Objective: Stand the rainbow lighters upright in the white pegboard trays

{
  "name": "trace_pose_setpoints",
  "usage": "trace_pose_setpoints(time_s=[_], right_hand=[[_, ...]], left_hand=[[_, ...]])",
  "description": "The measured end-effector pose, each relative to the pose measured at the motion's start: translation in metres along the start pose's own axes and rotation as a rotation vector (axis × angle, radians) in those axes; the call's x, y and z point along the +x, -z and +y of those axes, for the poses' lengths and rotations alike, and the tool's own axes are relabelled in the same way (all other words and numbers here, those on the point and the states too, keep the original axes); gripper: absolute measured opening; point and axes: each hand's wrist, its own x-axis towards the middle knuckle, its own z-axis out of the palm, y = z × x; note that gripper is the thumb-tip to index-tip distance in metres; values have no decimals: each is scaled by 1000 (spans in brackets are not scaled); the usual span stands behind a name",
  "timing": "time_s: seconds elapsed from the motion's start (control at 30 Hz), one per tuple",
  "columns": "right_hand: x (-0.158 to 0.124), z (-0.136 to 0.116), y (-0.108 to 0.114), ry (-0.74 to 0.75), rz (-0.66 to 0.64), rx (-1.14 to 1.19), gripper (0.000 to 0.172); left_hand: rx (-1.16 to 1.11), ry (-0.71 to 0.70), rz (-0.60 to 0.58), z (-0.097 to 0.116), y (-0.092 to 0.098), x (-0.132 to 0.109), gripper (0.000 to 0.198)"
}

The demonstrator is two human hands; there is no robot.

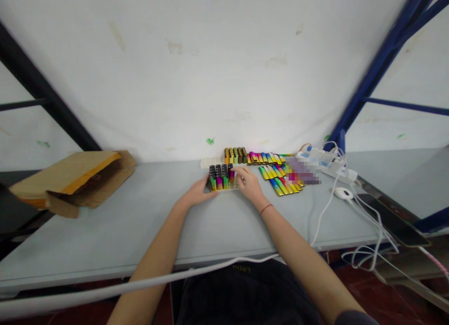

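A white holed tray (pixel 229 188) stands in front of me, its left part filled with upright shiny rainbow tubes (pixel 219 181) with black tops. My left hand (pixel 197 192) grips the tray's left end, thumb along the front edge, other fingers partly hidden behind the tubes. At the end of the filled rows, my right hand (pixel 249 184) has its fingertips closed on a purple-and-gold tube (pixel 231 175) standing in the tray. Bare holes show under and beside that hand.
Behind are upright gold-topped tubes (pixel 235 155) and another white holed tray (pixel 210 162). Loose rainbow tubes (pixel 285 187) lie in rows at right, near a power strip (pixel 326 161), white cables and a phone (pixel 389 217). An open cardboard box (pixel 73 175) lies left. A white cable (pixel 196 271) crosses in front.
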Motion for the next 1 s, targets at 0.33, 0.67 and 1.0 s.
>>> trace_pose_setpoints(time_s=[0.33, 0.67, 1.0], right_hand=[[-4, 18, 35, -671, -66, -706, 40], [-1, 15, 18, -468, -254, -609, 32], [0, 16, 4, -383, 20, -104, 36]], left_hand=[[35, 2, -11, 3, 2, -1, 87], [9, 15, -14, 4, 2, -1, 90], [8, 5, -17, 0, 1, 0, 92]])
